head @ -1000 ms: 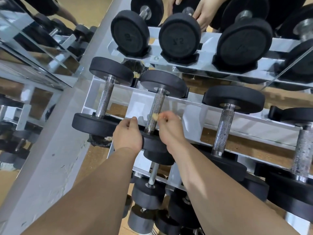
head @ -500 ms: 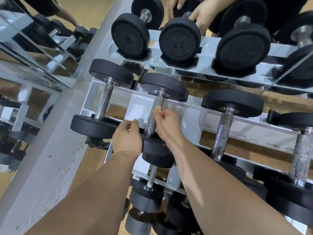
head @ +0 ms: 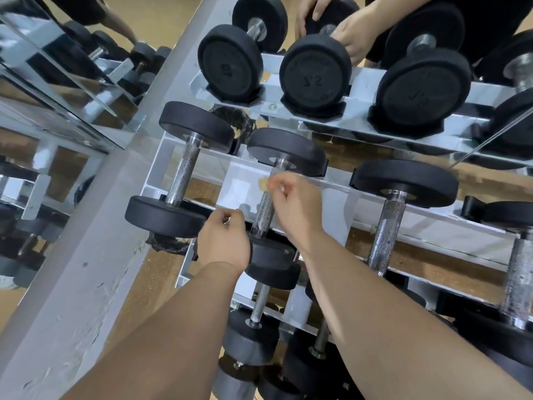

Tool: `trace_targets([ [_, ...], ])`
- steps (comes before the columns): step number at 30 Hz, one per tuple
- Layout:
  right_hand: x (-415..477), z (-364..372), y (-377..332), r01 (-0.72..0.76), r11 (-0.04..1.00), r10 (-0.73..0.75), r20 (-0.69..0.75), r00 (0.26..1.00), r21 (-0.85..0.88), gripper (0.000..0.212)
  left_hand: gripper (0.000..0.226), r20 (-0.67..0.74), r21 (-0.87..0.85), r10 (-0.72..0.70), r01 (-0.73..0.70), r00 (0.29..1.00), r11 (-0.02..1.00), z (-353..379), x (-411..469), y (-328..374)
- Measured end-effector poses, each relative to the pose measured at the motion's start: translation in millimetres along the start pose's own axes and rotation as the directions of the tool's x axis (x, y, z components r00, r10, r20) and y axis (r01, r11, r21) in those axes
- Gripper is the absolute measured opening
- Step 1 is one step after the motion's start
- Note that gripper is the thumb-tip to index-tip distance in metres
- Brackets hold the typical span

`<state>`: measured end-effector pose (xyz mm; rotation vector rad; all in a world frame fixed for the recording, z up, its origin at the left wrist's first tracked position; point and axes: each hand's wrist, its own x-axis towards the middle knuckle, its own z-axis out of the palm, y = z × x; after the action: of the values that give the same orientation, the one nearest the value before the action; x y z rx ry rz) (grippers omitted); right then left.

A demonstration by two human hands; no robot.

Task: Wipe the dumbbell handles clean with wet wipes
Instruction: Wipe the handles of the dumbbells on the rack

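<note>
Right hand [head: 294, 203] pinches a small yellowish crumpled wipe [head: 263, 184] between thumb and curled fingers. It holds the wipe at the upper part of the knurled steel handle [head: 265, 212] of the second black round-headed dumbbell [head: 284, 151] from the left. Left hand [head: 223, 241] sits with fingers curled beside that dumbbell's near head [head: 268, 255]; whether it grips anything cannot be told. Four dumbbells lie across this middle tier of the grey metal rack [head: 239, 180]. Three full black heads face out on the tier above.
</note>
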<state>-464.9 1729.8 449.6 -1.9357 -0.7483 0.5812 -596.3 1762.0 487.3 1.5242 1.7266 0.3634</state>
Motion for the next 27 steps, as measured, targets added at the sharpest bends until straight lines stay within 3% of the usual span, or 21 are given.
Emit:
trace_targets([
  [4, 14.1, -0.3, -5.3, -0.058, 0.998, 0.058, -0.002, 0.998, -0.023, 0.02, 0.018, -0.009, 0.007, 0.002, -0.002, 1.0, 1.0, 0.7, 0.8, -0.5],
  [8, -21.2, -3.6, 2.9, 0.14, 0.977, -0.085, 0.308, 0.947, -0.159, 0.02, 0.02, -0.015, 0.021, 0.024, -0.023, 1.0, 1.0, 0.3, 1.4, -0.7],
  [11, -23.4, -9.9, 0.8, 0.157, 0.973, -0.066, 0.451, 0.89, -0.167, 0.015, 0.021, -0.013, 0.019, 0.029, -0.029, 0.999, 0.999, 0.5, 1.5, -0.7],
  [15, -33.2, -22.1, -13.9, 0.032, 0.999, -0.03, 0.274, 0.961, -0.005, 0.013, 0.03, 0.024, 0.058, 0.04, -0.042, 0.999, 0.997, -2.6, 0.5, 1.7],
  [18, -56.4, -30.1, -27.7, 0.061, 0.998, -0.053, 0.254, 0.966, -0.024, 0.021, 0.04, 0.144, 0.041, 0.025, -0.031, 0.989, 0.999, -10.0, -3.1, 1.6],
  [20, -75.4, -33.0, -38.3, 0.072, 0.994, -0.049, 0.264, 0.963, -0.078, 0.026, 0.039, 0.185, -0.11, 0.058, -0.038, 0.981, 0.993, -24.4, -13.6, -3.5],
  [24, -125.4, -24.4, -68.4, 0.075, 0.995, -0.05, 0.305, 0.951, -0.07, 0.032, 0.031, 0.201, -0.384, 0.256, -0.165, 0.945, 0.908, -78.9, -51.7, -29.2],
  [27, -169.8, -2.8, -90.9, 0.144, 0.976, -0.096, 0.275, 0.957, -0.162, 0.019, 0.018, 0.365, -0.495, 0.287, -0.076, 0.886, 0.865, -122.0, -66.5, -63.0],
])
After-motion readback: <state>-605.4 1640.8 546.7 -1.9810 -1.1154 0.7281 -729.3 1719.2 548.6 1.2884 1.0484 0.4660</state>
